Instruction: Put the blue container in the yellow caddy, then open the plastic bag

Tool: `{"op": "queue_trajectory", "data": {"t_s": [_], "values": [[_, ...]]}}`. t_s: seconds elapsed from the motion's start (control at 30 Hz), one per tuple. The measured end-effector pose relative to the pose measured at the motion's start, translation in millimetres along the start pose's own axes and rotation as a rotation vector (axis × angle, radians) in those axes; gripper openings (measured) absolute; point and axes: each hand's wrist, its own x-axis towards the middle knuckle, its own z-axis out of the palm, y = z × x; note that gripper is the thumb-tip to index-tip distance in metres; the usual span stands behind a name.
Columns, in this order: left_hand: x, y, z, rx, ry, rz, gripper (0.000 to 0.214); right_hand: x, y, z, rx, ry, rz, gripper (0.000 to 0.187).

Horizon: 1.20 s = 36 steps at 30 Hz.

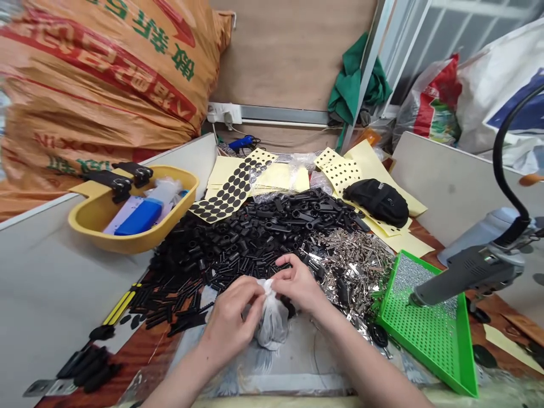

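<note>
A small white plastic bag (pixel 272 324) with a bulging bottom stands upright on the sheet-covered work surface, its neck gathered together. My left hand (pixel 238 309) pinches the gathered neck from the left, thumb against fingers. From the right, my right hand (pixel 297 283) pinches the same neck, with its forefinger raised and curved. What fills the bag is hidden by the plastic. Just behind both hands lies a heap of black plastic parts (pixel 242 238), and to the right of it a pile of shiny metal clips (pixel 352 260).
On the right an electric screwdriver (pixel 471 275) hangs over a green tray (pixel 470 351) of small screws. A yellow bin (pixel 134 243) is clipped to the left partition. Yellow sticker sheets (pixel 280 177) and a black pouch (pixel 376 201) lie behind. An orange sack (pixel 106 85) bulges at upper left.
</note>
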Motion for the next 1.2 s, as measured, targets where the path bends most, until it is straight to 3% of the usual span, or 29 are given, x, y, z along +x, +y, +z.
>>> {"op": "queue_trajectory", "data": {"t_s": [0.17, 0.37, 0.5, 0.57, 0.73, 0.83, 0.97, 1.1, 1.13, 1.2], "values": [[-6, 6, -0.9, 0.246, 0.03, -0.035, 0.015, -12, -15, 2, 0.041, -0.018, 0.057, 0.044], [-12, 13, 0.0, 0.263, 0.136, -0.033, 0.02, -23, -20, 12, 0.099, -0.084, 0.131, 0.057], [-16, 11, 0.3, 0.263, 0.176, 0.004, 0.024, -22, -9, 15, -0.001, 0.027, 0.0, 0.057], [-17, 10, 0.0, 0.212, 0.186, 0.005, 0.025, -19, -5, 16, -0.039, 0.031, -0.042, 0.054], [-20, 10, -1.8, 0.0, 0.206, -0.086, 0.021, -8, 5, 16, 0.0, -0.015, 0.027, 0.049], [-18, 11, -5.1, -0.182, 0.19, -0.253, 0.017, -5, 9, 14, 0.009, 0.011, -0.037, 0.042], [-4, 15, -19.9, -0.426, 0.183, -0.463, 0.012, -13, 2, 5, 0.081, -0.073, -0.093, 0.046], [25, 32, -38.7, -0.513, 0.236, -0.432, 0.011, -20, -11, -3, 0.006, -0.255, -0.193, 0.046], [33, 36, -41.0, -0.546, 0.247, -0.413, 0.011, -21, -12, -3, -0.078, -0.312, -0.227, 0.041], [48, 41, -41.9, -0.607, 0.259, -0.403, 0.011, -21, -12, 0, -0.159, -0.303, -0.243, 0.024]]}}
